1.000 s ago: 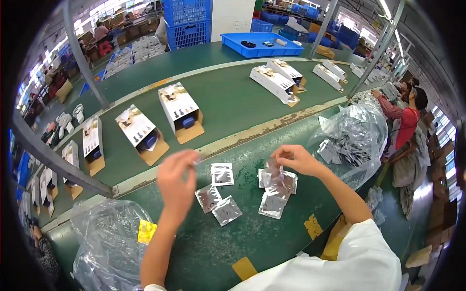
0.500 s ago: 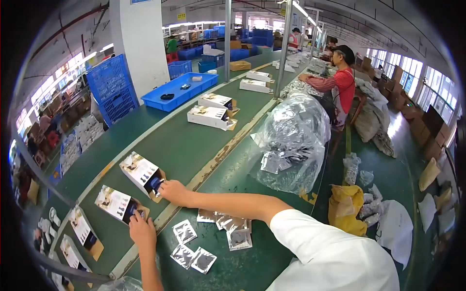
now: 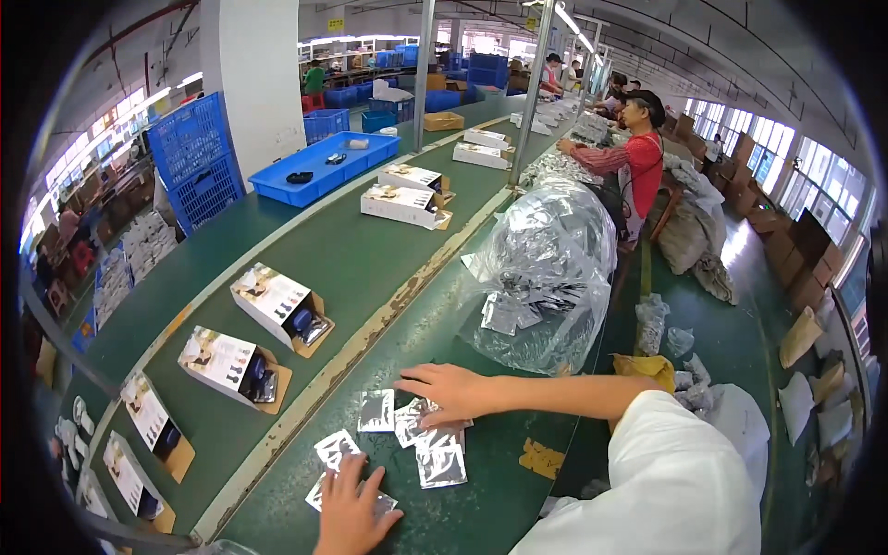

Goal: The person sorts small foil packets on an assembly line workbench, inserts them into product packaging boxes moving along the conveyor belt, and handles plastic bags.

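My right hand [image 3: 449,393], fingers spread, lies over a small pile of silver foil packets [image 3: 442,462] on the green worktop. A single foil packet [image 3: 376,410] lies just left of its fingertips. Nearer me, my left hand [image 3: 350,513] rests with fingers apart on other packets [image 3: 335,449], covering part of them. Neither hand has anything gripped. To the left on the belt, two printed white boxes [image 3: 270,294] [image 3: 220,356] lie with their flaps open towards me. Dark blue items and silver packets show in their openings.
A big clear plastic bag [image 3: 550,268] of silver packets stands ahead on the worktop. More open boxes [image 3: 143,407] line the belt [image 3: 314,277]. A blue tray [image 3: 314,176] sits beyond it. A co-worker in red [image 3: 638,176] stands further along. Metal posts [image 3: 532,102] rise beside the belt.
Both hands have left the two boxes and come back over the foil packets, the right moving rightward and nearer, the left nearer. Silver packets now show in both box openings.
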Action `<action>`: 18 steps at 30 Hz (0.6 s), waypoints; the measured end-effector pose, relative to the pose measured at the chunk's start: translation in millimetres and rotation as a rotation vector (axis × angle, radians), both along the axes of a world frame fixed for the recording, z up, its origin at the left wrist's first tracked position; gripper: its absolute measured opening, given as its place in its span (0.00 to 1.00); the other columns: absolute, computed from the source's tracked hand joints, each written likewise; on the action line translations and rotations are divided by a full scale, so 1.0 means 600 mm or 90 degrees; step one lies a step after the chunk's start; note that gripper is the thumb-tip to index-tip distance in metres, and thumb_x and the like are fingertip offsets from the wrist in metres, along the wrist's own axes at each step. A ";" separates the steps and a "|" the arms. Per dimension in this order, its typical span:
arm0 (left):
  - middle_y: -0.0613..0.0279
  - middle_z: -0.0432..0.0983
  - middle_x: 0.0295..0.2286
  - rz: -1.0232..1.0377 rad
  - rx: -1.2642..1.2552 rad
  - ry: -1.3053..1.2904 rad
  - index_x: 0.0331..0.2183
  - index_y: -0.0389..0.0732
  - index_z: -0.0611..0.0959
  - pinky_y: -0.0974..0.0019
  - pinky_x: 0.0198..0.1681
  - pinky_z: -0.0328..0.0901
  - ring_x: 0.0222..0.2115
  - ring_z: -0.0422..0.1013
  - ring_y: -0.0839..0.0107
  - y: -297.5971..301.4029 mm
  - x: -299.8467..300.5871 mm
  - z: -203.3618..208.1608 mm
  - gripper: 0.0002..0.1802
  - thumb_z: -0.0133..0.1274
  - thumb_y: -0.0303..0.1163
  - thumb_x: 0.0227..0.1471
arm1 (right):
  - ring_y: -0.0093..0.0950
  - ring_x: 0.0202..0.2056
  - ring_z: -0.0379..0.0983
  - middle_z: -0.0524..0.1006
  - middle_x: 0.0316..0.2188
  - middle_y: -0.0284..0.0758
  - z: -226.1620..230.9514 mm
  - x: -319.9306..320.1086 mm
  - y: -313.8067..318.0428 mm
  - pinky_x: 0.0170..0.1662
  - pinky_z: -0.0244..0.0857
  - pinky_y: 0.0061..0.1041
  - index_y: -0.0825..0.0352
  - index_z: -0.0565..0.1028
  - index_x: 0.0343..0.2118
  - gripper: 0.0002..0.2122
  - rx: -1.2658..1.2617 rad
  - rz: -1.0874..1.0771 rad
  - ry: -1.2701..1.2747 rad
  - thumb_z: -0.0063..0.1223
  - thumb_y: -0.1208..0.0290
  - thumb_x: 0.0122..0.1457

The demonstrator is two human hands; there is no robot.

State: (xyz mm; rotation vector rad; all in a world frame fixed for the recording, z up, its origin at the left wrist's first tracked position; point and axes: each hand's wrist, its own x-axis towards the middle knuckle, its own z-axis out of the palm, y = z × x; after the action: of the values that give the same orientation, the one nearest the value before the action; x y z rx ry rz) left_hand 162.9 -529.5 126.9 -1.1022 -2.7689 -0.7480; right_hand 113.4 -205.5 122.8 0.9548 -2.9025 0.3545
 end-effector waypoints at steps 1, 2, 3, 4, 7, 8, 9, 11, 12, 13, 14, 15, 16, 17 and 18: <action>0.48 0.67 0.58 -0.082 0.000 -0.003 0.49 0.42 0.82 0.46 0.54 0.63 0.53 0.68 0.46 0.003 0.025 -0.001 0.28 0.66 0.37 0.44 | 0.47 0.66 0.57 0.61 0.66 0.48 -0.010 0.018 0.015 0.66 0.55 0.46 0.64 0.59 0.67 0.39 -0.007 -0.016 -0.039 0.62 0.54 0.57; 0.48 0.67 0.58 -0.093 -0.064 0.071 0.52 0.40 0.80 0.45 0.63 0.56 0.59 0.63 0.47 0.005 0.047 -0.021 0.39 0.69 0.50 0.40 | 0.46 0.66 0.59 0.62 0.65 0.47 -0.021 0.032 0.021 0.65 0.57 0.45 0.64 0.60 0.67 0.38 -0.014 -0.031 -0.078 0.62 0.54 0.57; 0.50 0.68 0.57 -0.080 -0.048 0.084 0.52 0.41 0.80 0.45 0.63 0.56 0.58 0.64 0.48 -0.007 0.058 -0.039 0.38 0.69 0.49 0.41 | 0.43 0.57 0.68 0.71 0.56 0.43 -0.031 0.042 0.005 0.58 0.65 0.40 0.64 0.63 0.64 0.34 -0.034 -0.049 0.012 0.62 0.57 0.57; 0.52 0.70 0.56 -0.066 -0.031 0.097 0.51 0.41 0.80 0.45 0.62 0.56 0.57 0.65 0.50 -0.023 0.064 -0.055 0.37 0.68 0.49 0.41 | 0.43 0.57 0.68 0.71 0.56 0.43 -0.040 0.044 -0.015 0.58 0.65 0.40 0.64 0.63 0.64 0.34 -0.033 -0.048 0.011 0.62 0.57 0.57; 0.56 0.73 0.52 -0.024 0.054 0.130 0.50 0.41 0.81 0.47 0.59 0.58 0.54 0.68 0.52 -0.094 0.059 -0.110 0.30 0.67 0.41 0.44 | 0.41 0.40 0.75 0.76 0.38 0.39 -0.080 0.052 -0.109 0.45 0.70 0.40 0.66 0.67 0.60 0.30 -0.118 -0.092 0.084 0.62 0.67 0.53; 0.56 0.73 0.52 -0.029 0.052 0.134 0.50 0.41 0.81 0.47 0.59 0.58 0.54 0.68 0.52 -0.121 0.057 -0.131 0.30 0.67 0.41 0.44 | 0.41 0.40 0.75 0.76 0.38 0.39 -0.091 0.060 -0.138 0.45 0.70 0.40 0.66 0.67 0.60 0.30 -0.120 -0.096 0.089 0.62 0.67 0.53; 0.55 0.73 0.52 -0.008 0.084 0.052 0.49 0.42 0.81 0.47 0.59 0.58 0.54 0.68 0.52 -0.138 0.061 -0.153 0.29 0.67 0.39 0.44 | 0.39 0.42 0.75 0.75 0.39 0.37 -0.091 0.067 -0.159 0.45 0.69 0.39 0.64 0.67 0.62 0.32 -0.098 -0.106 0.064 0.64 0.66 0.52; 0.54 0.73 0.52 0.021 0.090 0.070 0.51 0.42 0.79 0.47 0.59 0.59 0.55 0.68 0.50 -0.161 0.069 -0.161 0.30 0.66 0.31 0.43 | 0.36 0.43 0.74 0.74 0.41 0.35 -0.072 0.094 -0.185 0.44 0.69 0.37 0.59 0.65 0.64 0.36 -0.006 -0.100 0.051 0.67 0.65 0.51; 0.54 0.72 0.53 0.091 0.068 0.153 0.52 0.42 0.78 0.47 0.59 0.59 0.55 0.68 0.50 -0.163 0.074 -0.151 0.31 0.66 0.31 0.43 | 0.36 0.43 0.74 0.74 0.41 0.34 -0.056 0.111 -0.194 0.43 0.68 0.36 0.57 0.65 0.65 0.37 0.066 -0.080 0.063 0.68 0.64 0.50; 0.53 0.72 0.53 0.161 0.046 0.235 0.53 0.42 0.78 0.47 0.59 0.59 0.55 0.68 0.49 -0.166 0.077 -0.145 0.32 0.66 0.31 0.43 | 0.35 0.44 0.75 0.74 0.42 0.32 -0.043 0.124 -0.201 0.43 0.68 0.35 0.56 0.63 0.66 0.42 0.133 -0.062 0.087 0.72 0.62 0.46; 0.55 0.71 0.55 0.172 0.048 0.206 0.55 0.43 0.77 0.44 0.62 0.55 0.59 0.66 0.52 -0.184 0.069 -0.169 0.33 0.65 0.36 0.45 | 0.35 0.44 0.75 0.74 0.42 0.32 -0.045 0.127 -0.208 0.43 0.68 0.35 0.56 0.63 0.66 0.42 0.134 -0.061 0.089 0.72 0.62 0.46; 0.55 0.71 0.55 0.171 0.050 0.207 0.55 0.43 0.77 0.44 0.62 0.55 0.59 0.66 0.52 -0.199 0.066 -0.177 0.33 0.65 0.36 0.45 | 0.35 0.44 0.75 0.74 0.42 0.33 -0.049 0.132 -0.212 0.44 0.69 0.36 0.56 0.64 0.65 0.42 0.101 -0.081 0.019 0.73 0.61 0.44; 0.55 0.72 0.54 0.164 0.052 0.190 0.55 0.43 0.77 0.45 0.62 0.55 0.57 0.67 0.52 -0.211 0.066 -0.183 0.32 0.64 0.35 0.46 | 0.36 0.45 0.75 0.74 0.42 0.33 -0.054 0.136 -0.214 0.44 0.69 0.36 0.56 0.65 0.65 0.43 0.067 -0.101 -0.052 0.74 0.61 0.43; 0.56 0.73 0.54 0.158 0.054 0.172 0.55 0.42 0.77 0.46 0.61 0.56 0.56 0.68 0.52 -0.222 0.069 -0.190 0.31 0.64 0.34 0.47 | 0.37 0.45 0.75 0.75 0.41 0.34 -0.062 0.139 -0.214 0.45 0.70 0.38 0.58 0.66 0.63 0.39 0.040 -0.104 -0.064 0.72 0.61 0.45; 0.56 0.74 0.51 0.149 0.084 0.160 0.53 0.43 0.79 0.48 0.60 0.57 0.54 0.69 0.52 -0.232 0.075 -0.183 0.30 0.64 0.30 0.46 | 0.37 0.45 0.75 0.75 0.41 0.34 -0.062 0.141 -0.226 0.45 0.70 0.38 0.58 0.66 0.63 0.39 0.040 -0.104 -0.064 0.72 0.61 0.45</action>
State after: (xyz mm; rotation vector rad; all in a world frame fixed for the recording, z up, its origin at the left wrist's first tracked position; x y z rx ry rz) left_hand 207.8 -668.5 16.9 -0.7712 -2.5373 -0.6991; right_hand 198.3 -340.9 85.9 0.7212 -3.0738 0.3104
